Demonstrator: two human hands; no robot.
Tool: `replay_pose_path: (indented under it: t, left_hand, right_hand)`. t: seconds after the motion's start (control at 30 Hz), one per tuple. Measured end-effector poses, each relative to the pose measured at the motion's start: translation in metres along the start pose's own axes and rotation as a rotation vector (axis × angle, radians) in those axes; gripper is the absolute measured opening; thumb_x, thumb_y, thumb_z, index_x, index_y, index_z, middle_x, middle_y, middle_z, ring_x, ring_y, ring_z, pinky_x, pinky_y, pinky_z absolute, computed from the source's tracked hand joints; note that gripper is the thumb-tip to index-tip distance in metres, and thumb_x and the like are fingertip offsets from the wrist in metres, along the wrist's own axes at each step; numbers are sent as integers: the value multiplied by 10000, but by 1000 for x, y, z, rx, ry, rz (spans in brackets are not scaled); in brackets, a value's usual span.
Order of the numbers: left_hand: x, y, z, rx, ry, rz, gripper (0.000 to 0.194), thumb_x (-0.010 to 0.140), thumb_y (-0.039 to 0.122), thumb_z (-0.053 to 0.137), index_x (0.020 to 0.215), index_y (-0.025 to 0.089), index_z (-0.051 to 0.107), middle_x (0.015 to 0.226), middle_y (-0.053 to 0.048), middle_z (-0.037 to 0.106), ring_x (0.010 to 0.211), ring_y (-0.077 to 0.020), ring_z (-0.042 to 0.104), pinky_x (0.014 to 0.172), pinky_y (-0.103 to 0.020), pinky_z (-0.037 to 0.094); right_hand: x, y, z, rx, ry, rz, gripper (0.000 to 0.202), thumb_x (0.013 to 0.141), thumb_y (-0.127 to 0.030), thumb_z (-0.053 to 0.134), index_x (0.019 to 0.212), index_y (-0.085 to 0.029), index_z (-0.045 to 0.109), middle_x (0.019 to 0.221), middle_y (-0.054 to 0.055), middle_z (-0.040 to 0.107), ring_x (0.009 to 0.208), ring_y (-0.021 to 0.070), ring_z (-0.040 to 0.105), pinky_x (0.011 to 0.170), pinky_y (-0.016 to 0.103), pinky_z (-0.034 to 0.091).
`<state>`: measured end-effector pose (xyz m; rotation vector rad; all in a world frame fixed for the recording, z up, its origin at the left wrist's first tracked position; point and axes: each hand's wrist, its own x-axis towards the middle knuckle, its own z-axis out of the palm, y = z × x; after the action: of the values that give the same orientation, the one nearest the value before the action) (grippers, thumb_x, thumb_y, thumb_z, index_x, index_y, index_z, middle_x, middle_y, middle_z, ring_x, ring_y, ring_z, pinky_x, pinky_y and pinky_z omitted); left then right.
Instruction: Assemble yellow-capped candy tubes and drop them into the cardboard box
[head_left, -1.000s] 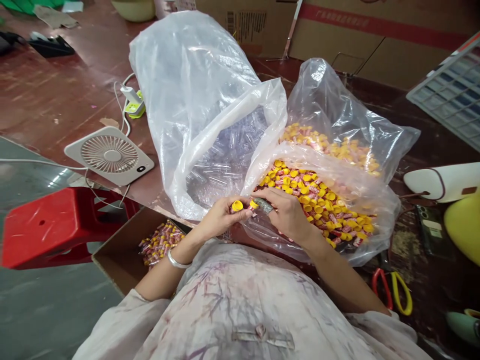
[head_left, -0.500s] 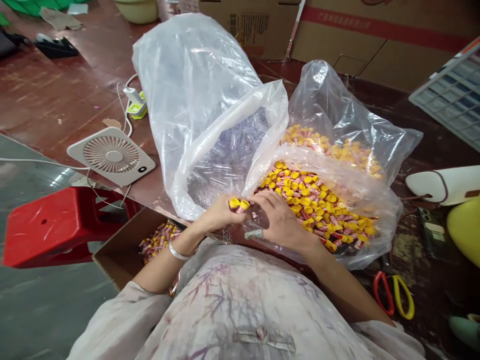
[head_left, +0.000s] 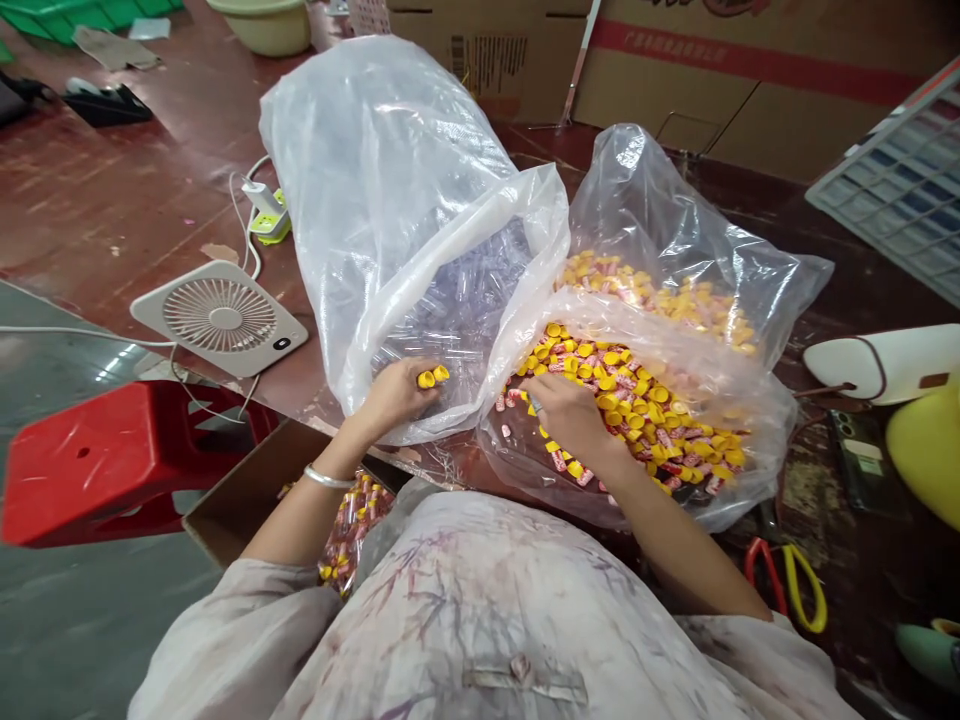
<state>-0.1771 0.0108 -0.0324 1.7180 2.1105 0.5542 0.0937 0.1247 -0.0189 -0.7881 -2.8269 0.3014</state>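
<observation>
Left hand (head_left: pixel 399 393), fingers curled, holds two yellow caps (head_left: pixel 433 377) at the mouth of a cloudy plastic bag (head_left: pixel 390 150) of clear tubes (head_left: pixel 442 330). Right hand (head_left: pixel 574 418), fingers bent downward, touches the pile of yellow-and-pink pieces (head_left: pixel 637 400) in a thinner clear bag (head_left: pixel 757 265); its grip is hidden. Left: square fan (head_left: pixel 225 318), glossy red stool (head_left: pixel 82 455). Right: scissors (head_left: pixel 802 588).

The fan (head_left: pixel 219 318) on the left is off-white, the stool (head_left: pixel 82 462) left and near is bright red, and the shirt (head_left: pixel 480 590) is pale with a branching purple-pink pattern. On the right, the caps (head_left: pixel 636 421) are yellow and the scissors (head_left: pixel 786 588) have one red and one yellow handle, while the far carton (head_left: pixel 750 80) is brown with a red stripe.
</observation>
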Motion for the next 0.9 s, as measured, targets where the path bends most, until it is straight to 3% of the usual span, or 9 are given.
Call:
replay_pose_path:
  t: [0.13,0.33,0.53,0.73,0.9]
  left_hand:
    - [-20,23,-2,-290,-27,86,236,824,310,676,996,173,762,915,-39,744,826,-196,648,765,-285,472]
    - [-33,56,0,-378,-143,177,174,867,318,669,930,180,752,837,-19,711,803,-176,595,758,-277,429]
    - [-38,63,-1,-501,-186,73,153,825,311,702,878,173,743,782,-8,685,724,-161,569,674,-250,409]
    - [-36,71,3,-525,-234,143,88,798,234,689,830,171,742,750,3,661,695,-142,551,661,-237,399]
    - [-35,74,-4,-604,-267,92,189,855,333,685,878,154,742,743,13,638,655,-116,500,614,-222,366]
  right_hand:
    - [0,-3,-28,389,281,-64,445,813,58,481,1056,-235,711,1079,44,675,1034,191,647,916,318,508]
    - [5,-20,-45,424,189,-193,489,753,79,446,1026,-226,715,1025,45,679,1008,190,653,887,315,527]
    - [0,-23,-47,372,190,-178,400,830,15,479,1018,-232,732,1036,62,684,998,197,655,887,322,537]
    - [-4,-19,-52,283,203,-173,436,847,41,439,1039,-214,737,1027,72,675,983,195,649,880,313,534]
    - [-4,-17,-53,276,155,-183,454,838,56,431,1040,-209,739,1024,73,688,989,195,658,876,309,537]
